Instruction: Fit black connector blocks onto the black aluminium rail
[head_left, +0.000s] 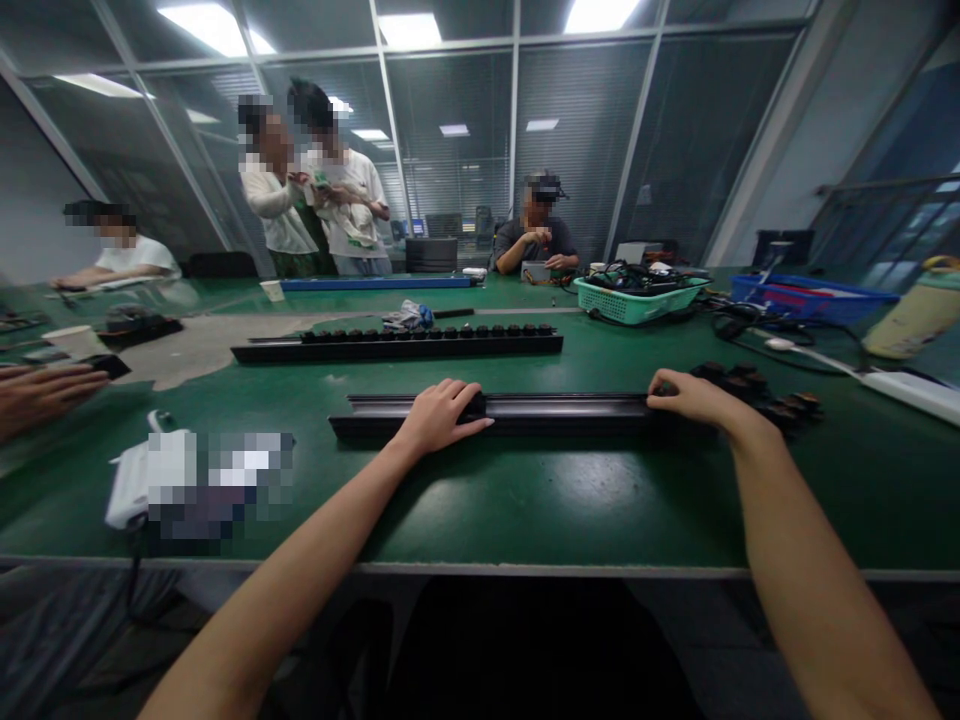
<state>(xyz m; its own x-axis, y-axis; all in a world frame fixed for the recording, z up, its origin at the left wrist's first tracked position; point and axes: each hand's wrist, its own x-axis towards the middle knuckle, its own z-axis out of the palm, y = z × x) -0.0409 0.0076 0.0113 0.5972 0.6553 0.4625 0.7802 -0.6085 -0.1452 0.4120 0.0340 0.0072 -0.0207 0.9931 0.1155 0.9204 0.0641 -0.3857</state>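
Note:
A long black channel rail [570, 425] lies crosswise on the green table in front of me. My left hand [441, 415] reaches over its left half, fingers bent around a small black part [474, 406] in the channel and thumb stretched along the front side. Near the rail's right end, my right hand [694, 395] has thumb and fingertips pinched together at the rail's edge. Whether a small piece sits between those fingertips is hidden. Several loose black parts [739, 385] are heaped beside the right hand, partly behind its wrist.
Farther back lies a second black rail [405, 348] carrying a row of black parts. A green basket [637, 300] and a blue basket [817, 300] stand right. A white adapter [142, 475] lies left, near another person's hand [45, 395]. Several people are beyond the table.

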